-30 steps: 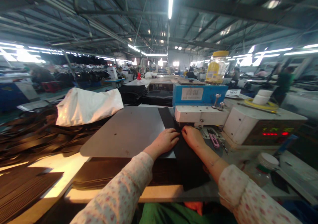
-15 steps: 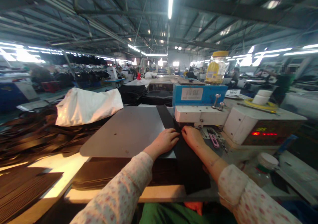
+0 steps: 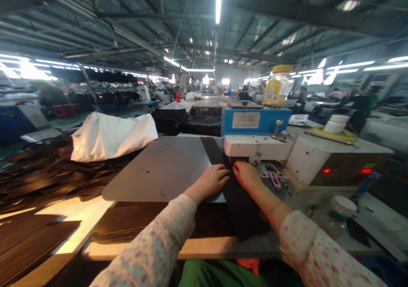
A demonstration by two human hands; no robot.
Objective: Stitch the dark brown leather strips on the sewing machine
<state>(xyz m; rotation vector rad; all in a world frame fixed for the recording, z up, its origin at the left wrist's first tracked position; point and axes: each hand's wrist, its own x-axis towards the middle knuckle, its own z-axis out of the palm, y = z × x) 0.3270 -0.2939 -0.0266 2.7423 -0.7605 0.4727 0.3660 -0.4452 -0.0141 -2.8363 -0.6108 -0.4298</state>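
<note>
Both hands were on the black strip [image 3: 244, 210], partly on the metal plate [image 3: 165, 164], by the blue-and-white machine [image 3: 255, 128]. Left hand [image 3: 211, 180]: fingers bent over strip, pressing or pinching, can't tell. Right hand [image 3: 246, 175]: curled at its edge, grip hidden. Beyond: black stacks [image 3: 170, 120].

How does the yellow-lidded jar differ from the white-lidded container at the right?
The yellow-lidded jar has a yellow label; the white-lidded container shows a green band under its lid. The yellow-lidded jar stands up on the blue housing, while the white-lidded container sits lower, in front of the display box. Both are upright with lids on.
</note>
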